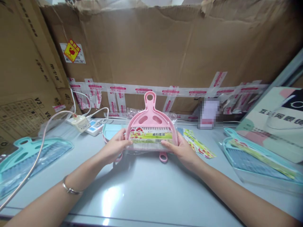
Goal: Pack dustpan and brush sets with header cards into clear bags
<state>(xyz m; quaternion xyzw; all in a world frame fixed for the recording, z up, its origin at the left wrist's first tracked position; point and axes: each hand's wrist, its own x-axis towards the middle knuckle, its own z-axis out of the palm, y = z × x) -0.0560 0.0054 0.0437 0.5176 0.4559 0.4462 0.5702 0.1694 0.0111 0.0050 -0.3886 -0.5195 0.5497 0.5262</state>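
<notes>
Between my two hands a pink dustpan and brush set [151, 121] is held upright above the table, its looped handle pointing up. Clear plastic wraps it, and a printed label strip [151, 135] with mushrooms lies across the bristles. My left hand [117, 145] grips its left edge, thumb in front. At the right edge my right hand [181, 148] closes on it the same way. Behind and below the set, a pink loop [163, 157] shows on the table. A turquoise dustpan [113, 130] is partly hidden behind my left hand.
Turquoise sets lie at left [35, 157] and right [258, 157]. Printed label strips [199, 145] rest right of my right hand. A power strip [94, 126] with a charger and cables stands back left. Large cardboard boxes [151, 47] wall the back; a white bag [276, 123] leans at right.
</notes>
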